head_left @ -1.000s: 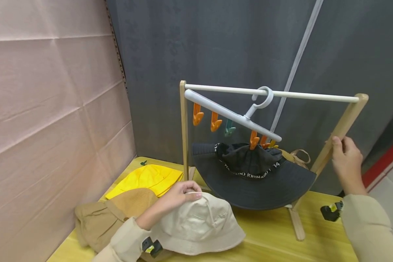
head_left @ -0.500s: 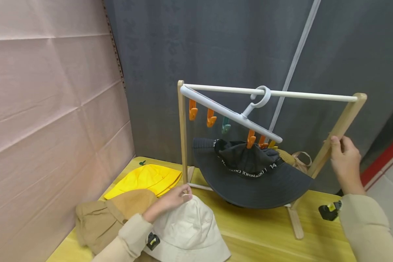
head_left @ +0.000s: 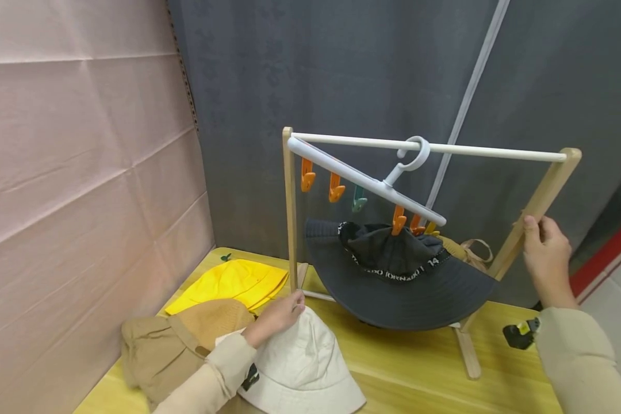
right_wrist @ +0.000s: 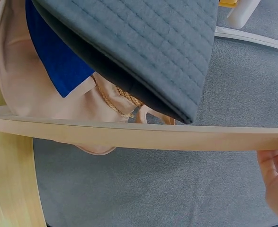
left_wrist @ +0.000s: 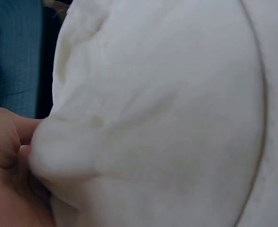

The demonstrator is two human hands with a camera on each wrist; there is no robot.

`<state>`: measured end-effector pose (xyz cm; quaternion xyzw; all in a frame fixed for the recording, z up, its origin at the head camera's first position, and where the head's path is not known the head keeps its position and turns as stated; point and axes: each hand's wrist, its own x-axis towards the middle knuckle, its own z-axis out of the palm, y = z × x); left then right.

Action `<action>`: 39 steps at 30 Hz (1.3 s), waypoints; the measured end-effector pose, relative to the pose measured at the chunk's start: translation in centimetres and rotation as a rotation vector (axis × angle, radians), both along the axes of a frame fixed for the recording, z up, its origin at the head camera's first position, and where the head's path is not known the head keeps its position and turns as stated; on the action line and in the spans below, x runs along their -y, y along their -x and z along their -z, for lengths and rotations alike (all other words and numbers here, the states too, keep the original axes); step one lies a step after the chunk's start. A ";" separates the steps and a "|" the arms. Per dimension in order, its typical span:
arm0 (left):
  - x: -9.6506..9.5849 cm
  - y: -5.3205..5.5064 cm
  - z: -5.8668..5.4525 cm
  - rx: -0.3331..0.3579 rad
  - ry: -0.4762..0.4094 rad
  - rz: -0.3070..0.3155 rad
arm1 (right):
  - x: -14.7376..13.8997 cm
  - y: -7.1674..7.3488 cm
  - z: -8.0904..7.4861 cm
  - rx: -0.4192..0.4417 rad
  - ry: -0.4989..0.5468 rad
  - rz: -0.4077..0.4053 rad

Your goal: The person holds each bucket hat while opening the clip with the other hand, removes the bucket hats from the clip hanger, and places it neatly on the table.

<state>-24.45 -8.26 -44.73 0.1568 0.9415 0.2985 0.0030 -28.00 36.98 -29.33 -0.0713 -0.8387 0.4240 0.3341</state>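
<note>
My left hand [head_left: 279, 315] pinches the crown of a cream bucket hat [head_left: 310, 359] at the front of the table. In the left wrist view the white cloth [left_wrist: 153, 104] fills most of the picture, bunched at the fingers. On the right, my right hand [head_left: 547, 259] holds the wooden post [head_left: 540, 192] of a small rack. A pale hanger [head_left: 359, 174] hangs tilted from the rack's white bar [head_left: 476, 150]. Below it, an orange clip [head_left: 398, 221] holds a black wide-brimmed hat [head_left: 409, 305]. Behind that, a tan hat [head_left: 452, 247] is partly hidden.
A yellow hat [head_left: 233, 282], an orange-tan hat [head_left: 217, 322] and a brown hat [head_left: 157, 356] lie at the left on the wooden table [head_left: 409, 374]. A pink cloth wall [head_left: 83, 172] stands left and a grey curtain [head_left: 315, 69] behind.
My left hand has moved the cream hat left and toward the table's front, and its forearm has swung a little right since half a second ago. My right hand stays on the post.
</note>
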 end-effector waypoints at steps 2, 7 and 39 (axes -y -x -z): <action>-0.3 0.0 -0.3 0.020 -0.053 0.026 | 0.0 0.0 0.1 0.002 0.000 -0.001; -1.2 -0.3 -1.3 0.088 -0.179 0.106 | -0.1 0.0 0.1 0.010 -0.003 0.012; -0.4 -8.7 0.8 0.231 0.627 -0.090 | -0.1 -0.3 0.0 0.021 -0.047 -0.026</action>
